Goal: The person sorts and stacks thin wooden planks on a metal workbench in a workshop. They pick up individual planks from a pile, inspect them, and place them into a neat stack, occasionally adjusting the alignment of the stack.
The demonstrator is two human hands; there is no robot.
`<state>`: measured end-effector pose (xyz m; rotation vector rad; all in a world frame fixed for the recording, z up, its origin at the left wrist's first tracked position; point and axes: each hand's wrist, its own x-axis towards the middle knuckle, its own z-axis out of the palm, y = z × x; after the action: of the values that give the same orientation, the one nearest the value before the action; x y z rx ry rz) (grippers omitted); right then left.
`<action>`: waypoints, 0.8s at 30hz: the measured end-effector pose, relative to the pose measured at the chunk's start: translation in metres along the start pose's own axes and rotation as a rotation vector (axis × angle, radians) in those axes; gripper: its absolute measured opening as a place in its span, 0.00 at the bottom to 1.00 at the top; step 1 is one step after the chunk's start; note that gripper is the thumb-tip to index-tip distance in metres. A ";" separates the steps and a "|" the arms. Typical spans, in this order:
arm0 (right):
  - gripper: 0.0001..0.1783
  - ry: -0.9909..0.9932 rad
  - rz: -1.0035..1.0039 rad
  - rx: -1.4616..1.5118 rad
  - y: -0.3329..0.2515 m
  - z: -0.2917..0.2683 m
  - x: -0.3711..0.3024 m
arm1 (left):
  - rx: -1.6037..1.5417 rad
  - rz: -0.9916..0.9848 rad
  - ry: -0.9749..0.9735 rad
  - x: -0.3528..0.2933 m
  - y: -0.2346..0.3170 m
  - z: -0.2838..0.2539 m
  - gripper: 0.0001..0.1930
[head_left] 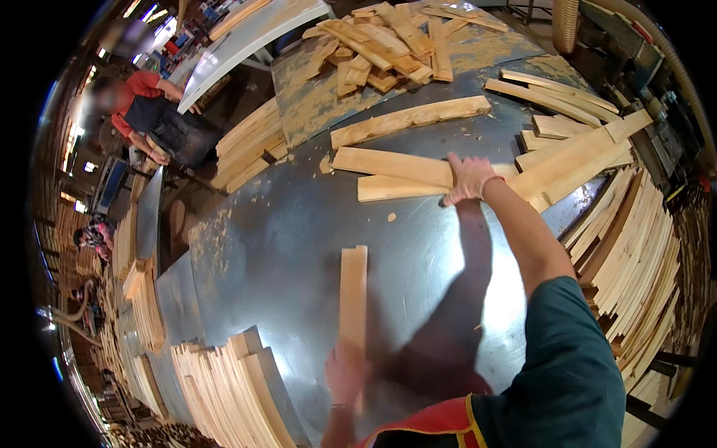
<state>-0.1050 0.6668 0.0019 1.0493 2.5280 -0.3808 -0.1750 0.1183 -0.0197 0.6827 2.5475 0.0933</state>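
Observation:
My left hand (pixel 346 373), blurred, is closed around the lower part of a short pale wooden board (pixel 353 291) near the table's front edge. The board points away from me over the grey metal table (pixel 299 224). Farther off, my right arm reaches across to the right. My right hand (pixel 470 179) is closed over a wooden board (pixel 396 164), with thumb and fingers at its opposite edges. A second board (pixel 396 188) lies close beside that one. A curved, rough-edged board (pixel 411 121) rests behind them. My right palm hides where the boards meet.
Offcuts (pixel 381 48) are heaped at the back. Boards (pixel 575 160) lie crossed at the right beside a machine (pixel 642 97). Stacked boards stand at front left (pixel 224 388) and right (pixel 635 254). Another person (pixel 160 112) works at far left by a white-edged table (pixel 246 45).

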 end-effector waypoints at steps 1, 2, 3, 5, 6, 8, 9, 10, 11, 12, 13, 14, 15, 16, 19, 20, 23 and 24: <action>0.67 -0.009 -0.076 -0.045 -0.010 0.010 -0.015 | -0.069 -0.024 0.005 0.002 0.001 -0.006 0.50; 0.67 -0.036 -0.118 -0.032 -0.020 0.021 -0.029 | -0.143 -0.048 0.008 0.002 0.004 -0.014 0.49; 0.66 -0.065 -0.156 -0.016 -0.033 0.036 -0.047 | -0.215 -0.071 0.009 0.001 0.004 -0.020 0.47; 0.63 -0.123 -0.179 0.102 -0.080 0.046 -0.099 | -0.841 -0.094 -0.158 0.012 -0.032 -0.013 0.42; 0.62 -0.182 -0.186 0.439 -0.088 0.055 -0.117 | -1.159 -0.097 -0.237 0.012 -0.042 -0.008 0.40; 0.59 -0.372 -0.200 1.212 -0.107 0.087 -0.148 | -1.394 -0.094 -0.363 0.010 -0.037 -0.022 0.34; 0.58 -0.507 -0.209 1.650 -0.120 0.108 -0.168 | -1.507 -0.092 -0.426 0.004 -0.038 -0.029 0.31; 0.54 -0.531 -0.204 1.798 -0.147 0.117 -0.193 | -1.584 -0.090 -0.443 -0.004 -0.048 -0.028 0.31; 0.53 -0.511 -0.218 1.912 -0.172 0.140 -0.212 | -1.665 -0.082 -0.459 -0.009 -0.059 -0.021 0.30; 0.52 -0.468 -0.237 1.861 -0.195 0.159 -0.233 | -1.748 -0.073 -0.481 -0.013 -0.069 -0.012 0.30; 0.52 -0.393 -0.328 1.682 -0.213 0.202 -0.239 | -1.661 -0.030 -0.454 -0.015 -0.074 -0.010 0.30; 0.53 -0.399 -0.316 1.324 -0.237 0.190 -0.271 | -1.581 0.002 -0.425 -0.017 -0.083 -0.005 0.30; 0.57 -0.548 -0.214 0.960 -0.257 0.205 -0.283 | -1.487 0.045 -0.411 -0.020 -0.087 0.002 0.30; 0.60 -0.520 -0.328 0.661 -0.279 0.209 -0.301 | -1.068 0.075 -0.202 -0.020 -0.093 0.017 0.37; 0.50 -0.648 -0.594 0.562 -0.317 0.250 -0.329 | -0.062 0.044 0.151 -0.055 -0.049 -0.011 0.47; 0.48 -0.654 -0.610 0.513 -0.324 0.243 -0.340 | -0.121 0.024 0.003 -0.059 -0.052 -0.027 0.52; 0.36 -0.458 -0.708 0.612 -0.311 0.244 -0.356 | -0.271 0.074 0.149 -0.078 -0.090 -0.014 0.45; 0.37 -0.460 -0.621 0.677 -0.296 0.237 -0.352 | -0.314 0.102 0.199 -0.089 -0.110 -0.008 0.42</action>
<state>-0.0333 0.1547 -0.0249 0.2487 2.2580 -1.5278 -0.1611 -0.0205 0.0062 0.7056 2.5992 0.6104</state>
